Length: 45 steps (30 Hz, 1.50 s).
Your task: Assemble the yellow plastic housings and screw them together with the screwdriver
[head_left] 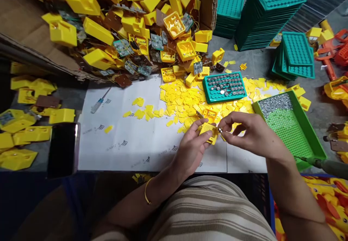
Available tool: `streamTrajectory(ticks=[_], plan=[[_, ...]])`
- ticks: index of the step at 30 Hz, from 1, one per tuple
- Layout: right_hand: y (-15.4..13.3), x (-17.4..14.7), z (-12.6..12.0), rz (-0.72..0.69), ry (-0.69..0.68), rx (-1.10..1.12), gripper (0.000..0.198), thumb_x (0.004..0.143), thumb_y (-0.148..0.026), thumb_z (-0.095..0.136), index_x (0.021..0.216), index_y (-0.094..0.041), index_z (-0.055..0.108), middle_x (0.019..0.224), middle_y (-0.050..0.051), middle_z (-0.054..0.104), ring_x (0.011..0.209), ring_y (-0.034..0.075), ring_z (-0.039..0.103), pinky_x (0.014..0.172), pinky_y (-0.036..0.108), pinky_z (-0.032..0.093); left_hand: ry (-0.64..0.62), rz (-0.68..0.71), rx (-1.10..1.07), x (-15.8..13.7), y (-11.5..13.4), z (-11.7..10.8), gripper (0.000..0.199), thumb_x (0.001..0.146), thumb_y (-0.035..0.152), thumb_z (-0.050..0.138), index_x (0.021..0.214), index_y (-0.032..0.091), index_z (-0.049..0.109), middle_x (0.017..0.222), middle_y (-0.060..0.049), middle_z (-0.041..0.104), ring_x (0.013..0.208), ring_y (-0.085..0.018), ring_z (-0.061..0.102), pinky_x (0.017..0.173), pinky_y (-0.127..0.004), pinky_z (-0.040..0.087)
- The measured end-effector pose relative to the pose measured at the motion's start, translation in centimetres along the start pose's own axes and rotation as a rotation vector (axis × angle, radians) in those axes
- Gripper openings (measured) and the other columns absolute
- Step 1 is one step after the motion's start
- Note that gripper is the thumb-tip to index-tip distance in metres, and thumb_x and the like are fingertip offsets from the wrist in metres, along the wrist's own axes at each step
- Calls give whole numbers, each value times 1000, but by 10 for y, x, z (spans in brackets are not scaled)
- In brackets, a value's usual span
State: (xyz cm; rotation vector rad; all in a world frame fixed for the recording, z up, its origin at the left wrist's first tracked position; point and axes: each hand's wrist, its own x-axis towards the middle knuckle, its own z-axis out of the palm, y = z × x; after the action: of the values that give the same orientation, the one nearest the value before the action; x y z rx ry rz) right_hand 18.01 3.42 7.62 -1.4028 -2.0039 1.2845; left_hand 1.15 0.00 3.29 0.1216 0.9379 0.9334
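Over the paper-covered worktop, my left hand [189, 150] grips a small yellow plastic case [207, 128] with a grid of holes in its face, thumb on top. At the case's right edge, my right hand [251, 134] pinches small shiny button cells [220, 130] between thumb and fingertips. Whether the cells touch the case I cannot tell. Just beyond sits a teal tray [214, 96] with rows of button cells, some of its front pockets bare. Many flat yellow plastic pieces [176, 99] lie heaped around the tray and behind my hands.
A cardboard box [19, 30] full of yellow cases and circuit boards stands at back left. Teal trays [269, 19] are stacked at back right. A green basket [307, 125] holds small screws [277, 105]; a driver's tip [307, 159] reaches over it. Left lie a screwdriver [99, 103] and phone [62, 150].
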Motion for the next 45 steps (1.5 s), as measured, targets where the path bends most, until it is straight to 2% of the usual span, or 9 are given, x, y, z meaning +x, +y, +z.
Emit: streamTrajectory(ticks=[6,13,19,24,28,30,34,38,45], plan=[[1,-11,21,-52,173,-318,7,84,-16,59,88,-16,65,85,4,68,71,14,61,60,24,46,-37,133,11,-3,-13,9,28,79,16,61,105,24,54,111,-4,65,107,-20,59,96,-38,43],[10,-17,47,-121,427,-601,15,91,-20,55,80,-17,65,73,4,65,66,16,60,56,26,39,3,326,174,0,-29,10,27,80,16,61,106,24,58,120,-2,58,118,-17,50,103,-31,37],[18,-18,46,-93,313,-321,12,89,-20,57,86,-19,68,81,3,64,70,14,61,60,24,43,-49,275,129,0,-30,2,24,82,18,60,105,24,59,120,-3,60,115,-19,53,102,-33,39],[20,-9,46,-6,323,10,7,81,-15,61,75,-18,62,72,0,62,65,11,60,56,21,44,-126,225,81,4,-25,-4,22,82,19,62,103,23,61,119,-4,62,116,-20,55,100,-35,42],[25,9,35,17,231,153,3,80,-20,64,78,-18,62,69,-2,65,62,10,61,54,21,45,-91,177,2,8,-18,-7,25,78,18,65,102,23,60,110,-3,66,110,-21,60,99,-38,43],[31,23,23,-49,339,45,7,84,-24,62,84,-19,67,75,0,67,68,12,62,57,23,46,-73,164,-25,9,-14,-8,26,77,18,67,102,23,59,109,-4,67,110,-22,61,99,-39,43],[48,56,6,-38,650,-520,19,90,-30,56,94,-21,73,88,6,67,83,20,61,61,29,42,-70,150,-43,8,-7,-10,26,76,19,68,100,21,58,109,-8,68,114,-24,60,100,-41,42],[58,71,6,68,597,-787,23,91,-36,55,92,-24,74,87,6,66,87,23,57,53,29,31,-41,144,-36,6,-4,-10,28,76,20,68,104,21,59,116,-8,67,117,-25,58,101,-40,41],[61,67,8,-16,560,-838,23,93,-33,53,94,-26,75,87,6,68,86,23,54,51,29,28,-46,155,-25,8,0,-8,29,78,22,65,107,19,64,120,-9,65,119,-25,57,104,-41,39]])
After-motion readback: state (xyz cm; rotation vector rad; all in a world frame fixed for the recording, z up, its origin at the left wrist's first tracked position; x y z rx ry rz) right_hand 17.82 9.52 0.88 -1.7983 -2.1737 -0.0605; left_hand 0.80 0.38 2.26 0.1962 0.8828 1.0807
